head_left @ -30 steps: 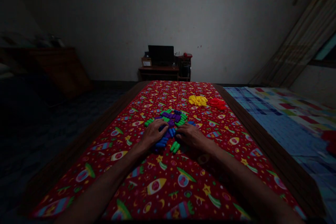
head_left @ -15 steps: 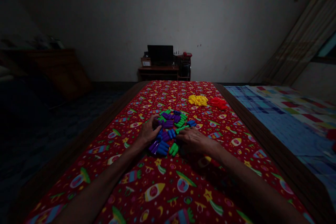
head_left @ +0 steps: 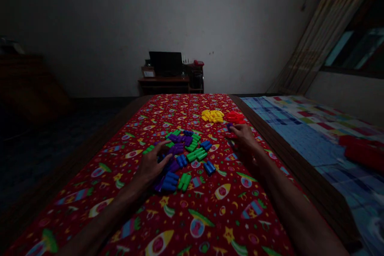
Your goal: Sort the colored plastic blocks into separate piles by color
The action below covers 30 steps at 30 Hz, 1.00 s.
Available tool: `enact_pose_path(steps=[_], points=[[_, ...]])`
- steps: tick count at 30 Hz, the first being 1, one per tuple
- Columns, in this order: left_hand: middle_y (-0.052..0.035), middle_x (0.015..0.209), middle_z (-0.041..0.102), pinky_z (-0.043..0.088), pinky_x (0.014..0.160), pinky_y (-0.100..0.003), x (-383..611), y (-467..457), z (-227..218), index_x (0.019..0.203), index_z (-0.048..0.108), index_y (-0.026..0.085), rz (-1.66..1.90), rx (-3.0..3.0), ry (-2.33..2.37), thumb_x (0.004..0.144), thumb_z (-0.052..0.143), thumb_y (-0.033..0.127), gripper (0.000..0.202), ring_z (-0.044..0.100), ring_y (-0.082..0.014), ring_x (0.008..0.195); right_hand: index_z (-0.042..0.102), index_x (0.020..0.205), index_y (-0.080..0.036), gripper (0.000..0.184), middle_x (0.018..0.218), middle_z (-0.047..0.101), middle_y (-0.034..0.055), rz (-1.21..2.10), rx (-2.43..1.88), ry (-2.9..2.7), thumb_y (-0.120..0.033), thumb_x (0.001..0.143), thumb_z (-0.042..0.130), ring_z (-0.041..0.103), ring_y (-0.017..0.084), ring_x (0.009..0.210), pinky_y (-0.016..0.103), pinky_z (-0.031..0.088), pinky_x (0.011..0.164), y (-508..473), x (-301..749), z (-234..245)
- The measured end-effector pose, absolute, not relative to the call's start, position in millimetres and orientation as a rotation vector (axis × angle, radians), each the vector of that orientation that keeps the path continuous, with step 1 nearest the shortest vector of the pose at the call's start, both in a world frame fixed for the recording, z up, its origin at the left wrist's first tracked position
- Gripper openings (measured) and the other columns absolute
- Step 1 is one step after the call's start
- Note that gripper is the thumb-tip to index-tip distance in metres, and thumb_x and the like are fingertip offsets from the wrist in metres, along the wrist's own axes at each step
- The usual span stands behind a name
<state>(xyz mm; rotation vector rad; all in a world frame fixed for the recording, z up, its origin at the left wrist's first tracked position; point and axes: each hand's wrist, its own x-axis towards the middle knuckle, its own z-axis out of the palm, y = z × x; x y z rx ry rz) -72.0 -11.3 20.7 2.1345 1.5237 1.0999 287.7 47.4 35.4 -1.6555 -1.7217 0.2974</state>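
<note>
My right hand (head_left: 244, 136) pinches a small purple plastic piece (head_left: 229, 127) just in front of the red pile, right of the mixed heap. My left hand (head_left: 151, 164) rests at the heap's left side, thumb and fingers apart around some purple pieces (head_left: 176, 149). Its palm side is partly hidden. Green pieces (head_left: 197, 155) and blue pieces (head_left: 169, 181) lie mixed with the purple ones. A blue piece (head_left: 209, 168) sits a little apart on the right. Farther back are a yellow pile (head_left: 212, 116) and a red pile (head_left: 235, 117).
The pieces lie on a red patterned cloth (head_left: 198, 204) over a long table with brown edges (head_left: 315, 184). A bed with a blue checked cover (head_left: 279, 128) stands on the right. A desk (head_left: 163, 86) with a monitor (head_left: 166, 63) is against the far wall.
My right hand has left the heap and moved right and away from me, now with a purple piece. My left hand stays by the heap. The whole view has shifted to the right.
</note>
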Motion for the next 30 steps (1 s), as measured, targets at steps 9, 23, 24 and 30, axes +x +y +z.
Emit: enact_pose_path(steps=[9, 23, 24, 30], points=[[-0.0073, 0.098, 0.074, 0.057, 0.08, -0.04, -71.6, -12.6, 15.6, 0.116, 0.061, 0.021, 1.143, 1.931, 1.445, 0.075, 0.061, 0.057, 0.055, 0.07, -0.0266, 0.09, 0.067, 0.115, -0.007, 0.043, 0.103, 0.071, 0.0191, -0.096, -2.004, -1.401, -0.034, 0.085, 0.052, 0.065, 0.027, 0.095, 0.032, 0.045, 0.08, 49.6, 330.3, 15.5], [-0.0055, 0.102, 0.073, 0.057, 0.082, -0.036, -49.1, -35.2, 27.5, 0.112, 0.061, 0.021, 1.101, 2.085, 1.261, 0.083, 0.058, 0.039, 0.034, 0.07, -0.0224, 0.09, 0.067, 0.106, -0.017, 0.022, 0.086, 0.072, 0.0056, 0.46, -0.912, -2.23, -0.027, 0.09, 0.054, 0.062, 0.014, 0.068, 0.022, 0.041, 0.062, -13.8, 160.2, 49.7], [-0.0055, 0.103, 0.073, 0.057, 0.084, -0.036, -50.7, -34.2, 27.3, 0.11, 0.062, 0.021, 1.079, 2.14, 1.272, 0.084, 0.057, 0.037, 0.031, 0.07, -0.0223, 0.091, 0.068, 0.101, -0.017, 0.021, 0.085, 0.072, 0.0054, 0.425, -0.981, -2.151, -0.027, 0.09, 0.053, 0.062, 0.014, 0.068, 0.022, 0.042, 0.062, -5.2, 171.3, 50.3], [-0.0083, 0.11, 0.07, 0.052, 0.092, -0.037, -67.0, -8.6, 18.8, 0.106, 0.067, 0.019, 0.922, 2.397, 1.238, 0.087, 0.049, 0.032, 0.029, 0.066, -0.023, 0.103, 0.073, 0.09, -0.015, 0.027, 0.084, 0.073, 0.0079, 0.211, -1.484, -1.713, -0.024, 0.083, 0.049, 0.066, 0.019, 0.077, 0.028, 0.047, 0.072, 52.3, 272.7, 47.8]])
